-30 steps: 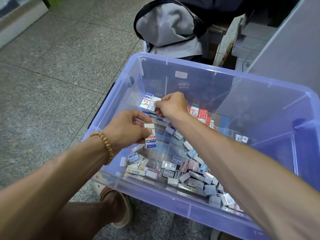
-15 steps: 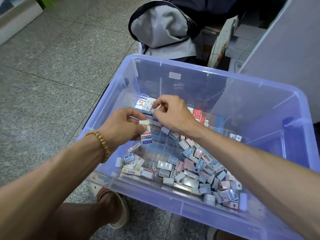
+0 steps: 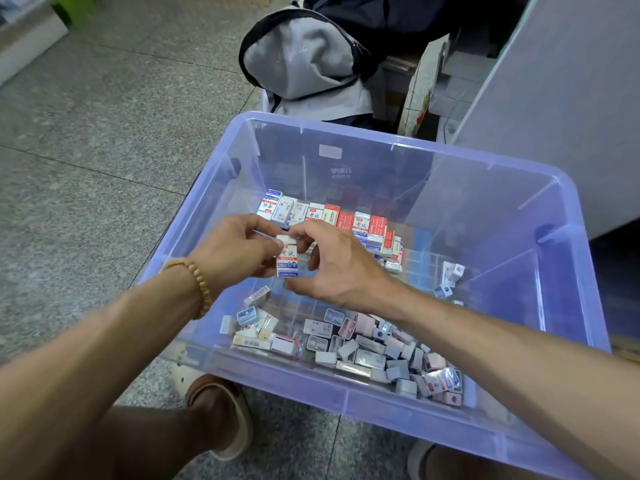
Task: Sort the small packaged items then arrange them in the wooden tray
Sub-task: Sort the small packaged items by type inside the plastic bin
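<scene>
Speckled granite floor (image 3: 86, 140); grey backpack (image 3: 304, 60) behind translucent blue storage bin (image 3: 346, 400). Inside the bin: far row of upright eraser boxes (image 3: 332, 216), loose packets (image 3: 374, 351) along near wall. Left hand (image 3: 239, 251), beaded bracelet (image 3: 199, 284), pinches white 2B eraser box (image 3: 288, 261) above bin; right hand (image 3: 332, 268) fingers pinch its right edge.

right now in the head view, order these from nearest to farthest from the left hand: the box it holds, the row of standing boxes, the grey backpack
1. The box, pinched by the left hand itself, with the right hand at its other side.
2. The row of standing boxes, just beyond the hands along the far side of the bin.
3. The grey backpack, outside the bin on the floor beyond it.
</scene>
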`<state>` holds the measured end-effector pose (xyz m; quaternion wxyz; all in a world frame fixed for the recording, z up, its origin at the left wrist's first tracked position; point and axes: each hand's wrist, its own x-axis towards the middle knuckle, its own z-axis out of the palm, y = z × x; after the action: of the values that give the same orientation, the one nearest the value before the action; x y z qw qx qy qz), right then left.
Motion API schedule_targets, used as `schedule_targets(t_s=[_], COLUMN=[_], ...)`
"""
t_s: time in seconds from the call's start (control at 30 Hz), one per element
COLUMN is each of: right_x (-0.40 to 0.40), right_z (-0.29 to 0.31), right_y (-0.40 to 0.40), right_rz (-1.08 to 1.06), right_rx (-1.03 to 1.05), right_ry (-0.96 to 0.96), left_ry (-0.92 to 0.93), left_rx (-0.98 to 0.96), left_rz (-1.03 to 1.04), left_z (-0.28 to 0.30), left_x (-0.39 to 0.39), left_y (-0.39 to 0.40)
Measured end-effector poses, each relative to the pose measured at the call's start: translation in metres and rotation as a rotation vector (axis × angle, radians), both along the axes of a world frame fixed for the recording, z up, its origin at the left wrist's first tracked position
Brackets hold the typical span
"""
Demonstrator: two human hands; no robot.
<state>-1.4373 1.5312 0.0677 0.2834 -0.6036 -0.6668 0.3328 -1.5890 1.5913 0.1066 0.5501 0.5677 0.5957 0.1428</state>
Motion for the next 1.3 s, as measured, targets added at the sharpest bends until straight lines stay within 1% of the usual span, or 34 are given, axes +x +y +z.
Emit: schedule_targets(t_s=[0.07,0.13,0.23,0.3,0.4,0.6,0.83,1.0,1.07,1.13,1.2,1.3], right_x=[0.005,0.011,0.010,0.002,-0.005,0.004,0.002,0.026,0.044,0.064,0.084,0.106], right_z=[-0.006,-0.013,-0.026,-0.032,-0.035,-0.037,-0.034,-0.010,0.004,0.013,0.015,0.008], right_y=[0.009,0.025,0.055,0.071,0.076,0.069,0.072,0.051,0.035,0.016,-0.003,-0.026], right_rz=[-0.078,-0.161,-0.229,-0.235,-0.218,-0.178,-0.172,-0.105,-0.075,-0.029,0.046,0.192], right_rx=[-0.012,-0.005,-0.003,-0.006,0.014,0.093,0.054,0.002,-0.040,-0.119,-0.230,-0.452], right_ry=[-0.051,-0.162,-0.337,-0.436,-0.523,-0.536,-0.509,-0.383,-0.369,-0.402,-0.494,-0.636], left_ry=[0.126,0.182,0.198,0.188,0.137,0.111,0.074,0.073,0.089,0.147,0.280,0.468], left_rx=[0.123,0.191,0.219,0.214,0.194,0.175,0.149,0.140,0.122,0.100,0.115,0.145], left_rz=[-0.067,-0.112,-0.125,-0.109,-0.075,-0.063,-0.046,-0.098,-0.167,-0.292,-0.511,-0.867], left_z=[-0.003,-0.004,-0.006,-0.007,-0.006,-0.004,-0.002,-0.004,-0.008,-0.014,-0.022,-0.031], left_x=[-0.001,-0.002,-0.006,-0.008,-0.007,-0.003,-0.002,0.004,0.006,0.008,0.012,0.023], left_y=[0.001,0.001,0.001,0.002,0.004,0.005,0.003,0.004,0.006,0.007,0.008,0.009])
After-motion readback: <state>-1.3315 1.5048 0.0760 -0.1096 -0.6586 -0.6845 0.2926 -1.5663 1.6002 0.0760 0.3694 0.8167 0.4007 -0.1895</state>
